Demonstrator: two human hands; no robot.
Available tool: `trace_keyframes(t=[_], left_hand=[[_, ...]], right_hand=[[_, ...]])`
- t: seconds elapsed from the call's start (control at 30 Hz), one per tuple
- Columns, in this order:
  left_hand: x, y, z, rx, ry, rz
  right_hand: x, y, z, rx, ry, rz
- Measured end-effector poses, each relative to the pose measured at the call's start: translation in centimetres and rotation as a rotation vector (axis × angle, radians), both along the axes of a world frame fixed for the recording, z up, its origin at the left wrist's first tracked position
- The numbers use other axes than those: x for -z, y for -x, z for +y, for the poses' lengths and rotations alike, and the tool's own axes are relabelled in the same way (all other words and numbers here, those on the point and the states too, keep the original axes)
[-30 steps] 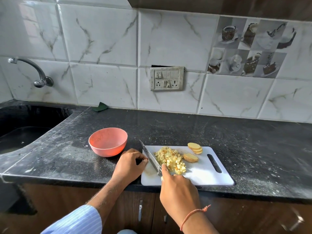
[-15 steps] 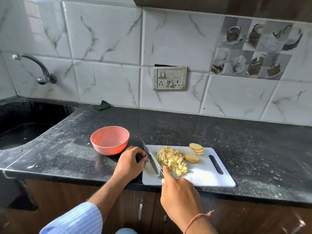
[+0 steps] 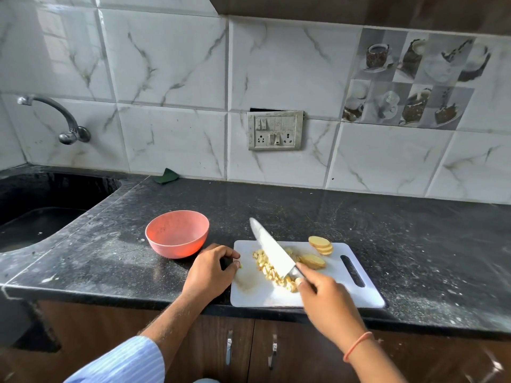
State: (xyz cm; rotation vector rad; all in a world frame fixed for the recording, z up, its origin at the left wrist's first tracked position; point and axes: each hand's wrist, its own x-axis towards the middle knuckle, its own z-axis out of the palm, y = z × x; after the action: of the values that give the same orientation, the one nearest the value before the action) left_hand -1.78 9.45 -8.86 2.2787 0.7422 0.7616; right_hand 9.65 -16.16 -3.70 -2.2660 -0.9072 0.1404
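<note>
The knife [image 3: 272, 255] is in the right hand [image 3: 329, 302]. The grip is closed round the handle, with the forefinger forward near the blade's heel. The blade slants across the pile of chopped pieces [image 3: 264, 268] on the cutting board [image 3: 334, 288], and its tip points past the board's far edge.

Handling: the knife is judged stiff, light and sharp, so hold it by the handle only. The chopped pieces look small, moist and loose. They will likely scatter or stick to the blade, so push them with the blade's flat rather than pinching them. The board looks thin and smooth and may slide on the tabletop [image 3: 401, 244].

The left hand [image 3: 208, 272] curls its fingers against the board's left edge, apparently steadying it.

Count:
- one knife
- one board
- one pink bowl [image 3: 177, 233], just left of the board
- one pile of chopped pieces
- one fanned stack of about three slices [image 3: 320, 244]
- one separate thicker piece [image 3: 313, 260]
</note>
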Motion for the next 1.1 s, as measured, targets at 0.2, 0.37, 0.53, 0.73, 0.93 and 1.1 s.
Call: trace_keyframes(t=[0.2,0.37,0.53,0.73,0.93,1.1], left_hand=[[0.1,-0.2,0.1,-0.009,-0.004,0.010],[0.0,-0.8,0.2,-0.045,0.013,0.059],[-0.4,-2.6,0.2,-0.040,-0.083,0.124],[-2.7,-5.8,-0.2,0.046,-0.136,0.047],[-7.2,-9.4,-3.3,0.303,-0.376,0.284],[-9.0,-13.1,-7.4,0.447,-0.451,0.542]], right_hand=[[-0.1,-7.7,-2.6,-0.034,-0.367,0.315],[1.5,-9.4,-3.5,-0.047,-0.467,0.311],[1.8,-9.5,-3.6,-0.058,-0.473,0.285],[1.6,-9.7,-3.9,-0.017,-0.609,0.420],[2.0,-10.5,-4.2,0.067,-0.789,0.548],[2.0,-10.7,-4.3,0.092,-0.842,0.550]])
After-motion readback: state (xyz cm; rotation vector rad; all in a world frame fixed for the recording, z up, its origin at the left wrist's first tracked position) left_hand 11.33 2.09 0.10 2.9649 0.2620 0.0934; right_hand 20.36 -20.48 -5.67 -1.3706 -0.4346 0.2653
